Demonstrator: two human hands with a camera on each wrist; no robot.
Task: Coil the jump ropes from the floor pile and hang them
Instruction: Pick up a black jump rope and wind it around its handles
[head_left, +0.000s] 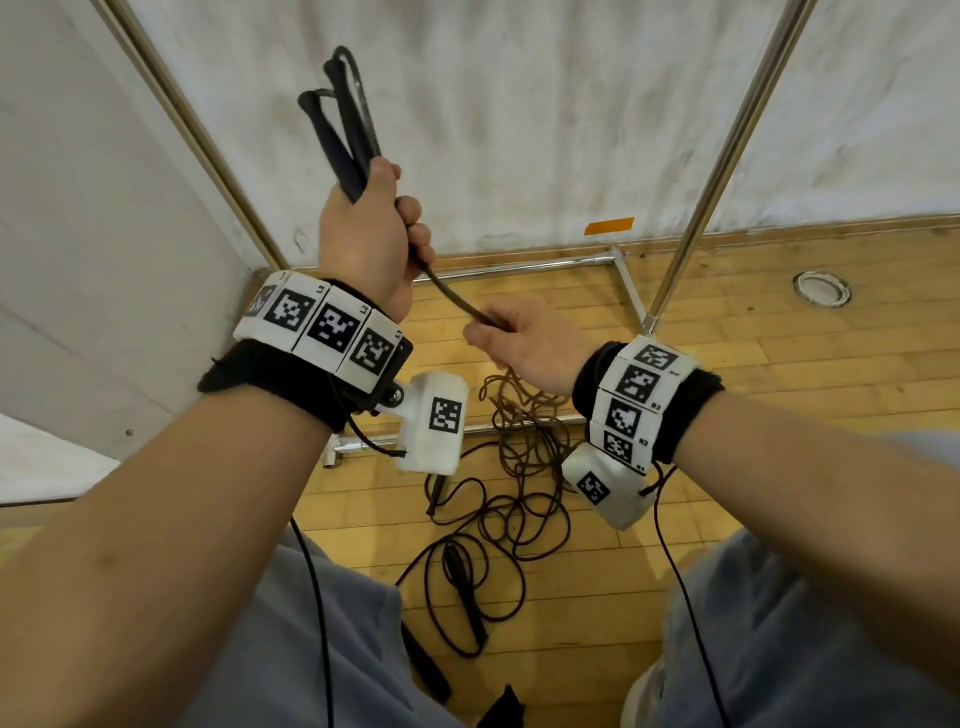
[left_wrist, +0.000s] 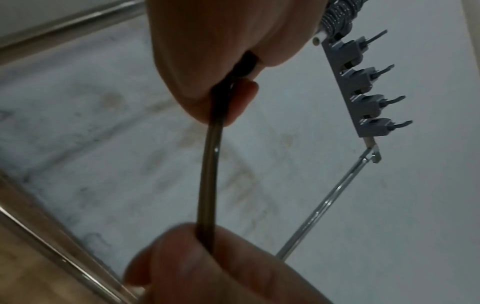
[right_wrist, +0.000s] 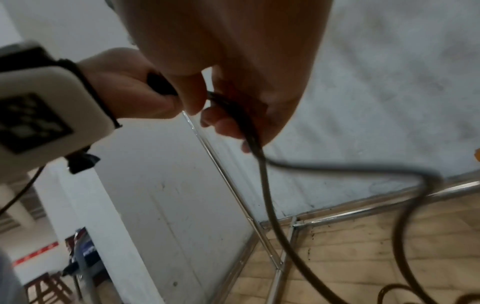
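Wooden floor (head_left: 779, 364) by the far wall carried the tangled pile (head_left: 519, 467), uncoiled. My left hand (head_left: 363, 234) clutched the rope's handles and first loops (head_left: 337, 130); right hand (head_left: 524, 343) pinched the cord (head_left: 447, 296) between. I judged coiling barely begun, hooks (left_wrist: 363, 92) bare.

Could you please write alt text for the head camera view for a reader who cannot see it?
A left hand grips two black jump-rope handles upright while the right hand pinches their dark cord. Below, tangled dark ropes lie on the wooden floor.
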